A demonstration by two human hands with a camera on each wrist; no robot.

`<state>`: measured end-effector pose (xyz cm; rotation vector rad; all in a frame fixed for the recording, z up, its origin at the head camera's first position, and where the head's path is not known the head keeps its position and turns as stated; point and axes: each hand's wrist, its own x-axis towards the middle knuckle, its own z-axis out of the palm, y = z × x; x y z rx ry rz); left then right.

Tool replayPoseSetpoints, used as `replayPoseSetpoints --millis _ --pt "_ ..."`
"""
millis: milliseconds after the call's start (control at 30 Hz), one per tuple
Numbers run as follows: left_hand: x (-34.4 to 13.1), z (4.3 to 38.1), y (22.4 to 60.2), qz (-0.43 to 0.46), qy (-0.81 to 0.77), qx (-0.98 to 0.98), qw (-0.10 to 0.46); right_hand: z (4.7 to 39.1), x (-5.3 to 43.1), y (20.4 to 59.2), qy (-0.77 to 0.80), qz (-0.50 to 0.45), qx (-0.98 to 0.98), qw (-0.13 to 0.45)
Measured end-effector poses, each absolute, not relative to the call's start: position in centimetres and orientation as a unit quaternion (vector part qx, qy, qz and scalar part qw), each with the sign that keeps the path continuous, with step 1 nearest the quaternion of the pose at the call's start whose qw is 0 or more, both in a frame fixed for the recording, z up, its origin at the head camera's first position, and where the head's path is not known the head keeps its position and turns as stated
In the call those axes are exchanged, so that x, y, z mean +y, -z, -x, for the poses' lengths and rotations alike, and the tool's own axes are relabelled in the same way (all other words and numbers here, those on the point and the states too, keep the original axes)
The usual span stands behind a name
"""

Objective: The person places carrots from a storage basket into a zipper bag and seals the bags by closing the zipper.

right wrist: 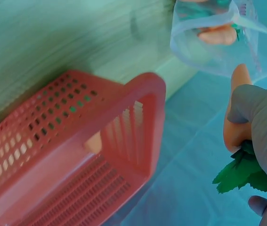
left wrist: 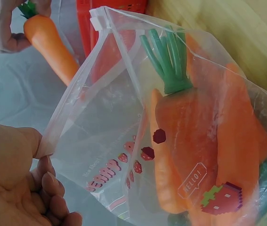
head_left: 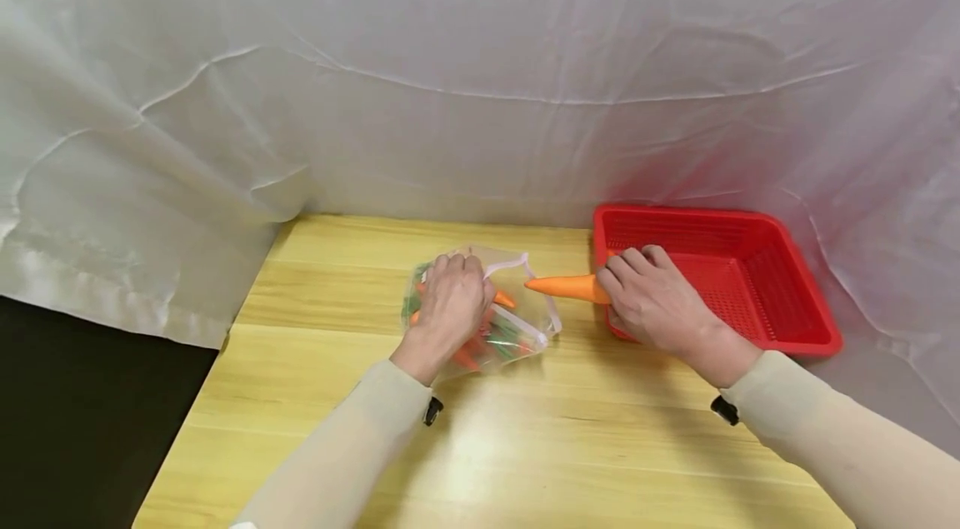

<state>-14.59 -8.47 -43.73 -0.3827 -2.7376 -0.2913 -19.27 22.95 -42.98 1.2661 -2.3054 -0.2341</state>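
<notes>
Containers: 2. Clear zip bag (left wrist: 93, 136) at the left grip (head_left: 452, 296), red perforated basket (head_left: 795, 287) just right of the right grip (head_left: 648, 296). Both on the wood-grain table (head_left: 315, 404).

Bag: mouth open, facing the right grip. Printed with strawberries, pink lettering and a "HELLO!" bubble; white zip slider (left wrist: 100, 19) at one end of the rim. Inside: orange carrots (left wrist: 187, 132), at least 3 through the film. Fattest one has a tuft of green stalks (left wrist: 168, 61). More green lower in the bag. Exact count no good, they overlap.

Basket: one orange piece (right wrist: 94, 142) showing inside, mostly hidden by the near wall; can't tell what it is. Rest of the visible floor is bare slotted red plastic.

Left grip: nearly closed, thumb and index pinching the bag rim, other fingers loosely bent. Bag contents lie below it and to both sides in the head view.

Right grip: closed round the thick upper end of 1 carrot (head_left: 566, 288). Leafy green top (right wrist: 244, 172) sticks out of the grip at the thick end; tip points left at the bag mouth. Tip is right at the rim; contact unclear.

Loose carrots outside containers: 1, the held one. Behind both grips: silvery-grey sheet (head_left: 465, 146).
</notes>
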Motion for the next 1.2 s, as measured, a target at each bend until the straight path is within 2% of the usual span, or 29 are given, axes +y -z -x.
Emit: replayPoseSetpoints --millis 100,333,600,900,1200 --pt "-8.2 14.6 43.6 0.129 0.107 -0.973 0.161 19.3 22.3 43.4 0.081 -0.464 -0.846 0.25" --pt "-7.8 14.6 43.6 0.137 0.083 -0.966 0.203 19.2 20.4 44.5 0.062 -0.447 -0.856 0.251" --pt "-7.8 14.5 43.5 0.125 0.068 -0.971 0.191 19.2 17.4 45.4 0.028 -0.403 -0.885 0.233" --pt "-7.7 14.4 43.5 0.134 0.061 -0.968 0.204 19.3 13.4 47.9 -0.029 -0.395 -0.873 0.283" --pt "-7.4 14.3 43.1 0.14 0.09 -0.965 0.2 19.4 11.4 50.0 -0.071 -0.395 -0.871 0.285"
